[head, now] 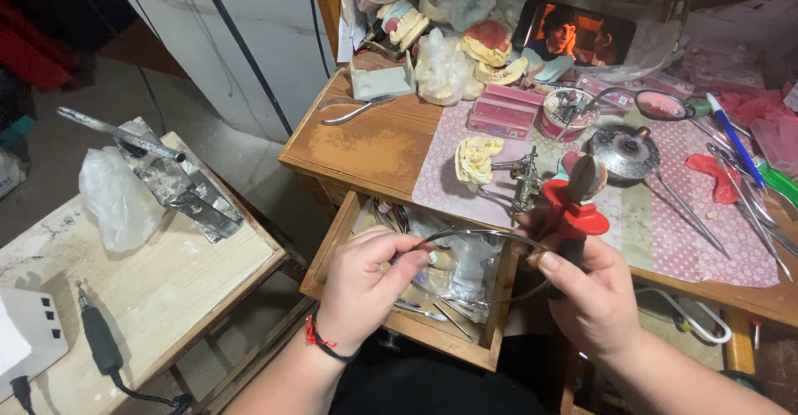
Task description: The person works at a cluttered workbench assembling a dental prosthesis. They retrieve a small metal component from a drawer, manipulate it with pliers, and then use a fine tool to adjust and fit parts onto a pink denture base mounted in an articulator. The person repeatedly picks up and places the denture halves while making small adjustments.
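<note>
A: What is the left hand (363,286) doing?

B: It pinches one end of a thin wire loop (482,234) between thumb and fingertips, above the open wooden drawer (399,323). A red and black cord sits on that wrist.

A: And the right hand (586,286)?

B: Closed around a tool with a red handle (575,214), held upright, its grey head pointing to twelve o'clock. The wire's other end runs to this hand; whether the fingers grip it too, I cannot tell.

A: Where does the wire lie?

B: It arcs between both hands, over the drawer, at six o'clock from the yellowish dental cast (477,159) on the pink mat (706,240).

A: Anything else close by?

B: Pliers (356,110) lie on the bare desk top at eleven o'clock from the left hand. At nine o'clock, a side table (166,282) carries a clear plastic bag (115,196) and a black handpiece (100,340).
</note>
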